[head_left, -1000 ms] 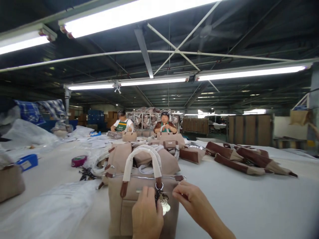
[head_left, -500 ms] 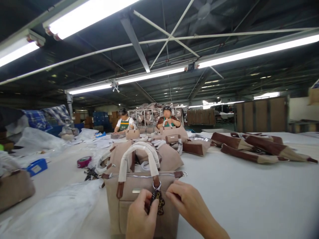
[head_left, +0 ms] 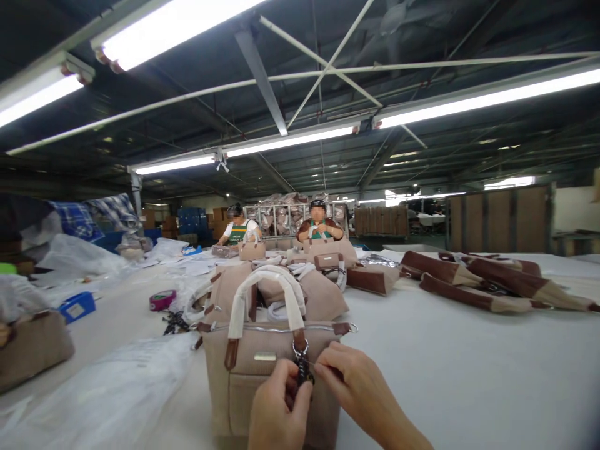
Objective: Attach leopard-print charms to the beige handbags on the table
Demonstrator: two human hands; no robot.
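A beige handbag [head_left: 253, 394] with brown trim stands upright before me, its handle [head_left: 241, 306] wrapped in white. From a ring at the right base of the handle hangs a dark charm [head_left: 301, 367], partly hidden by fingers. My left hand [head_left: 281, 403] is closed on the charm's lower part. Just right of it, my right hand [head_left: 351, 381] pinches a thin strand that runs toward the charm below the ring.
More beige bags [head_left: 323, 290] lie behind this one. Brown-and-beige pieces [head_left: 469, 290] are at the right, plastic sheeting [head_left: 98, 394], a purple tape roll [head_left: 162, 300] and a blue box [head_left: 77, 307] at the left. Two people [head_left: 320, 228] work across the table [head_left: 450, 369].
The charm has turned, and its leopard-patterned part is now mostly hidden by my left hand. The view has shifted slightly, with the bag and left hand a little farther right.
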